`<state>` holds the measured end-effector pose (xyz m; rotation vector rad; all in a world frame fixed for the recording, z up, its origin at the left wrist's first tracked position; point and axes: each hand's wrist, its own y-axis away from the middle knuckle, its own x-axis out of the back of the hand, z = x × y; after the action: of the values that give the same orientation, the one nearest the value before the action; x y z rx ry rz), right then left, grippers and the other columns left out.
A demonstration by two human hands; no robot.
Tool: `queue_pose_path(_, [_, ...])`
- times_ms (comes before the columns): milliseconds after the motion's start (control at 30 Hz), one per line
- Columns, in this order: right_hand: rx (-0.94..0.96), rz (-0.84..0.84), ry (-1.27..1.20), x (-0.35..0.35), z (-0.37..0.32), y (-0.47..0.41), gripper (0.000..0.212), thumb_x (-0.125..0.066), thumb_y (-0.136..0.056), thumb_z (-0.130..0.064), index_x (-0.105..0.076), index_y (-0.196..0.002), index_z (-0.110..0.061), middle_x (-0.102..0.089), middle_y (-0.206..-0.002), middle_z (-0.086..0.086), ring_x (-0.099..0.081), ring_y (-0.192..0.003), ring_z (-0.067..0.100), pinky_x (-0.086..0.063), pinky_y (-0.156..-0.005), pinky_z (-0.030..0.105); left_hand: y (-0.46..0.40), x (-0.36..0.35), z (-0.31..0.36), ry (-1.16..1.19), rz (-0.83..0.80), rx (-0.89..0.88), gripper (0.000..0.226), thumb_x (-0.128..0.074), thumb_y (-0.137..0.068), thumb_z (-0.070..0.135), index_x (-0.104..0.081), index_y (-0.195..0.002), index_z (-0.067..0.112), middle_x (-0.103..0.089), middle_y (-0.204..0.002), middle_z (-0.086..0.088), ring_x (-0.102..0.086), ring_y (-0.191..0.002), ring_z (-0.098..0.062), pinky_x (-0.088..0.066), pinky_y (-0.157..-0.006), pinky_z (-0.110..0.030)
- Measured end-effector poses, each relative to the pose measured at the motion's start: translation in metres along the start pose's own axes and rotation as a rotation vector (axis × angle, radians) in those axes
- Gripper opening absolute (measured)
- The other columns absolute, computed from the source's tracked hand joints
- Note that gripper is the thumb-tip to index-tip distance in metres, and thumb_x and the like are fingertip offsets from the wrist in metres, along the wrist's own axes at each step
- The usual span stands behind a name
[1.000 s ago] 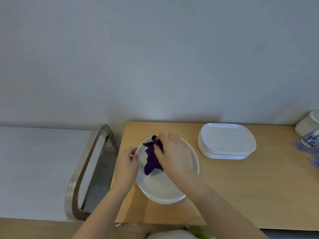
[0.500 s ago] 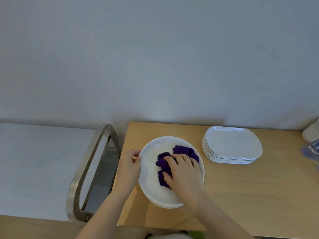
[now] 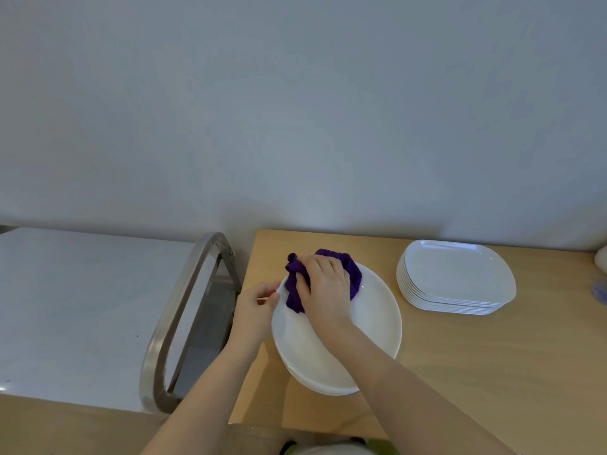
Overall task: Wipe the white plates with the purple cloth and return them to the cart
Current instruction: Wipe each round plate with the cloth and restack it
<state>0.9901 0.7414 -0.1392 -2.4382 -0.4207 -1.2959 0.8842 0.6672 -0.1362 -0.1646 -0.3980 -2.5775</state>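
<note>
Head view: my right hand (image 3: 323, 287) has swept purple cloth (image 3: 351, 269) up to far rim of round plate (image 3: 371, 323) — fingers clutching it; left hand (image 3: 254, 307) pinches near-left rim. Wipe mid-stroke — stack of oblong plates (image 3: 456, 277) waits on wooden table (image 3: 492, 372), steel cart (image 3: 82, 307) alongside.

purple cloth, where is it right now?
Head view: the purple cloth is under the right hand, on the far-left part of the round plate, left of the plate stack.

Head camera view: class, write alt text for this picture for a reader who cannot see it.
A person's right hand presses a purple cloth onto the far side of a round white plate while the left hand grips its left rim. A stack of white platters sits to the right on the wooden table; a metal cart stands left.
</note>
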Motion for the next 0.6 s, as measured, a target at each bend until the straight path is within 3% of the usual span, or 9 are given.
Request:
queue_pose_path(100, [0.105, -0.062, 0.007, -0.005, -0.002, 0.006, 0.027, -0.049, -0.095, -0.027, -0.060, -0.119, -0.021, -0.060, -0.121, -0.005, -0.047, -0.116, 0.017, -0.038, -0.097, 0.034, 0.002, 0.004, 0.003, 0.106, -0.049, 0.104, 0.039, -0.034, -0.098, 0.004, -0.067, -0.098, 0.024, -0.069, -0.093, 0.005, -0.063, -0.087, -0.008, -0.049, -0.065, -0.020])
queue_pose_path(233, [0.204, -0.141, -0.018, -0.004, -0.005, 0.019, 0.025, -0.050, -0.094, -0.028, -0.061, -0.115, -0.024, -0.060, -0.118, -0.007, -0.048, -0.111, 0.017, -0.040, -0.091, 0.034, 0.002, 0.010, 0.004, 0.219, -0.036, 0.185, 0.038, -0.035, -0.092, -0.004, -0.065, -0.107, 0.013, -0.068, -0.101, -0.007, -0.063, -0.095, -0.018, -0.053, -0.073, -0.030])
queue_pose_path(333, [0.293, -0.216, -0.007, 0.000, -0.007, 0.032, 0.023, -0.050, -0.093, -0.028, -0.061, -0.113, -0.027, -0.061, -0.116, -0.008, -0.048, -0.108, 0.014, -0.039, -0.090, 0.032, -0.001, 0.013, 0.005, 0.219, 0.007, 0.241, 0.025, -0.040, -0.097, 0.012, -0.061, -0.110, 0.018, -0.067, -0.099, -0.007, -0.063, -0.093, -0.018, -0.052, -0.068, -0.028])
queue_pose_path(400, [0.340, -0.259, -0.008, 0.005, -0.007, 0.041, 0.021, -0.049, -0.093, -0.026, -0.061, -0.111, -0.028, -0.061, -0.115, -0.009, -0.047, -0.107, 0.013, -0.037, -0.090, 0.030, -0.006, 0.013, 0.006, 0.096, -0.025, 0.215, 0.023, -0.041, -0.099, 0.022, -0.061, -0.111, 0.020, -0.067, -0.101, -0.003, -0.062, -0.092, -0.015, -0.052, -0.067, -0.027])
queue_pose_path(500, [0.414, -0.308, 0.007, 0.015, -0.003, 0.056, 0.022, -0.047, -0.093, -0.029, -0.061, -0.110, -0.029, -0.062, -0.112, -0.012, -0.046, -0.106, 0.012, -0.038, -0.091, 0.031, -0.011, 0.007, 0.005, -0.193, -0.060, 0.059, 0.028, -0.047, -0.097, 0.025, -0.060, -0.121, 0.018, -0.063, -0.107, 0.001, -0.058, -0.097, -0.012, -0.051, -0.083, -0.032])
queue_pose_path(600, [0.454, -0.368, 0.039, 0.028, 0.008, 0.070, 0.027, -0.042, -0.095, -0.036, -0.060, -0.115, -0.032, -0.061, -0.115, -0.016, -0.045, -0.109, 0.009, -0.037, -0.094, 0.030, -0.012, -0.002, 0.004, -0.485, 0.009, -0.065, 0.029, -0.052, -0.095, 0.024, -0.059, -0.123, 0.022, -0.059, -0.098, 0.007, -0.055, -0.091, -0.011, -0.047, -0.082, -0.033])
